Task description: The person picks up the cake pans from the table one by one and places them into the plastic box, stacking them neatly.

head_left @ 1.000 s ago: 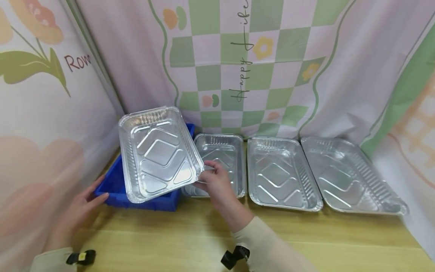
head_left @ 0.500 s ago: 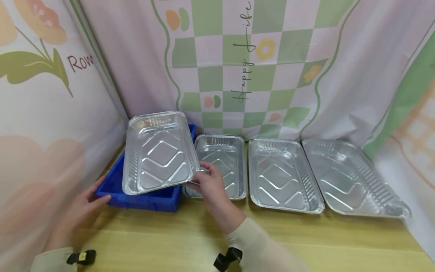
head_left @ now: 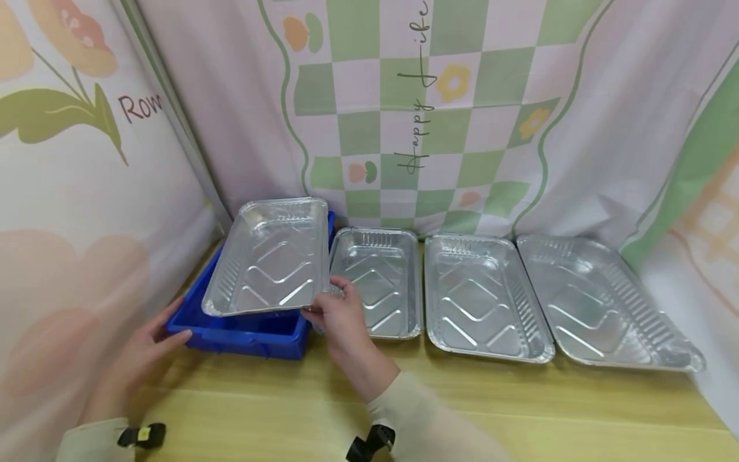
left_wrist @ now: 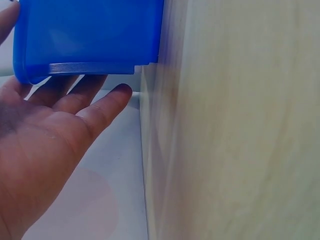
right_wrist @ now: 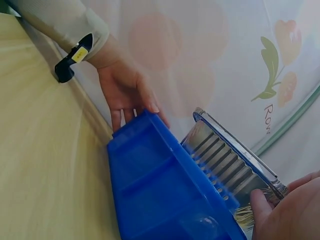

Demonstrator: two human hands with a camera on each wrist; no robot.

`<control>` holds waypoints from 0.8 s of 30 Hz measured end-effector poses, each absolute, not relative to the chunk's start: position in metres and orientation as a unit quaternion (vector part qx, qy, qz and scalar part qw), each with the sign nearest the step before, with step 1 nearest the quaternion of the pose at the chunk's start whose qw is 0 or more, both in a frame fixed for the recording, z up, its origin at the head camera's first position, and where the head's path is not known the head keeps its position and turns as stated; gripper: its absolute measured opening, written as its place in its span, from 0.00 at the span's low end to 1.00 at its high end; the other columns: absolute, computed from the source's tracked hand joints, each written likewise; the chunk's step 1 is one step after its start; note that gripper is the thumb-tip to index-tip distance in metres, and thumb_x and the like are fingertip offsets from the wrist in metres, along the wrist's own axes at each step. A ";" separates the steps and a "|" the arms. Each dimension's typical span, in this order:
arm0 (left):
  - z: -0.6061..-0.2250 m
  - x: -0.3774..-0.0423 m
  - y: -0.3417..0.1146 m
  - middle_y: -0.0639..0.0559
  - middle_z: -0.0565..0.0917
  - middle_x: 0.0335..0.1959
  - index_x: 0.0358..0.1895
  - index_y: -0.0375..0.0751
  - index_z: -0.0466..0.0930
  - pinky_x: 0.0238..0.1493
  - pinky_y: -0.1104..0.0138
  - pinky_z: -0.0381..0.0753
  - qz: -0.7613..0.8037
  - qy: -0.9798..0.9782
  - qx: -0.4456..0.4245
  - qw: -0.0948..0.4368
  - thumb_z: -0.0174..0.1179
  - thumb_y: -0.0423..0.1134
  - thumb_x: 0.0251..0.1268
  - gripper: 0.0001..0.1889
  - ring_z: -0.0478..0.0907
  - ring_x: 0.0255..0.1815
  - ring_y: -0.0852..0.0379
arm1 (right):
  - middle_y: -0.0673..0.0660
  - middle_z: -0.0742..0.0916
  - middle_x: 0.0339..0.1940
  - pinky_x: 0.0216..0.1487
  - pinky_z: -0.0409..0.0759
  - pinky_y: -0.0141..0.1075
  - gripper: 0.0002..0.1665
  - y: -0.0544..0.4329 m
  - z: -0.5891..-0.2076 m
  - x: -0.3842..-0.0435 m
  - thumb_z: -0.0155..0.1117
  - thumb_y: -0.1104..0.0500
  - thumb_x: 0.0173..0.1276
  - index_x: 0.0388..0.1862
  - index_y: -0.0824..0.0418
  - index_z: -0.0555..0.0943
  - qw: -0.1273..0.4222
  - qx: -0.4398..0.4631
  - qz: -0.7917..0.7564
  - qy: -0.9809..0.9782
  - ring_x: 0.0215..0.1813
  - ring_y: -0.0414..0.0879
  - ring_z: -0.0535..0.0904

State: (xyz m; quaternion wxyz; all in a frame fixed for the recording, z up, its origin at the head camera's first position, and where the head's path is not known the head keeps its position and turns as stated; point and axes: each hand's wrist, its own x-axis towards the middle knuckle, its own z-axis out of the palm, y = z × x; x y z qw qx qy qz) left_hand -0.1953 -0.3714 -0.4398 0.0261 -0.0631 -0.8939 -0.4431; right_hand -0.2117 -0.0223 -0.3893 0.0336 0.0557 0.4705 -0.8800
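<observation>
A shallow aluminium foil tray point(head_left: 277, 263) is held over the blue plastic bin point(head_left: 242, 343), tilted and overlapping much of the bin's opening. My right hand point(head_left: 340, 321) pinches the tray's near right corner. The right wrist view has the tray's ribbed side point(right_wrist: 220, 160) right above the rim of the bin. My left hand point(head_left: 141, 350) grips the bin's near left corner, thumb towards the front wall and the other fingers along the left side. Those fingers point(left_wrist: 102, 107) spread against the bin wall in the left wrist view.
To the right stand three more foil trays in a row: one point(head_left: 378, 282) beside the bin, a middle one point(head_left: 485, 298) and an end one point(head_left: 600, 305) with a bent outer side. All rest on the wooden table point(head_left: 260, 410). Printed curtains point(head_left: 231, 96) enclose the back and sides.
The right hand has brought the foil tray lower and closer over the bin, turning it more level, with the hand shifting left. The left hand has stayed on the bin's corner.
</observation>
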 end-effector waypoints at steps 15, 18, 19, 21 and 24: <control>-0.436 -0.194 -0.370 0.25 0.59 0.71 0.79 0.48 0.47 0.61 0.76 0.63 -0.438 -0.897 -0.054 0.020 0.60 0.42 0.71 0.40 0.62 0.68 0.35 | 0.56 0.76 0.25 0.44 0.83 0.47 0.43 -0.047 -0.384 -0.210 0.53 0.79 0.51 0.68 0.68 0.57 0.045 0.061 -0.889 0.451 0.28 0.46 0.76; -0.435 -0.193 -0.369 0.25 0.55 0.72 0.80 0.48 0.46 0.69 0.62 0.59 -0.438 -0.898 -0.051 0.015 0.60 0.42 0.71 0.40 0.56 0.69 0.28 | 0.57 0.77 0.25 0.43 0.84 0.47 0.43 -0.050 -0.385 -0.210 0.53 0.79 0.51 0.68 0.68 0.56 0.047 0.060 -0.892 0.446 0.28 0.46 0.77; -0.435 -0.193 -0.369 0.25 0.56 0.72 0.80 0.48 0.46 0.68 0.62 0.60 -0.440 -0.896 -0.050 0.014 0.60 0.42 0.71 0.40 0.56 0.69 0.28 | 0.57 0.77 0.25 0.42 0.84 0.46 0.43 -0.051 -0.385 -0.210 0.53 0.79 0.51 0.68 0.68 0.56 0.048 0.060 -0.892 0.445 0.28 0.46 0.77; -0.434 -0.193 -0.368 0.25 0.57 0.72 0.80 0.47 0.46 0.64 0.69 0.64 -0.444 -0.895 -0.050 0.014 0.59 0.41 0.71 0.40 0.57 0.68 0.29 | 0.58 0.78 0.26 0.42 0.84 0.46 0.42 -0.053 -0.386 -0.209 0.53 0.79 0.52 0.68 0.68 0.56 0.050 0.059 -0.893 0.443 0.28 0.46 0.78; -0.434 -0.192 -0.367 0.25 0.57 0.71 0.80 0.47 0.45 0.52 0.83 0.63 -0.453 -0.890 -0.046 0.010 0.59 0.41 0.72 0.40 0.58 0.67 0.29 | 0.60 0.80 0.28 0.42 0.84 0.45 0.42 -0.056 -0.386 -0.207 0.54 0.79 0.53 0.69 0.68 0.56 0.058 0.055 -0.892 0.444 0.30 0.47 0.80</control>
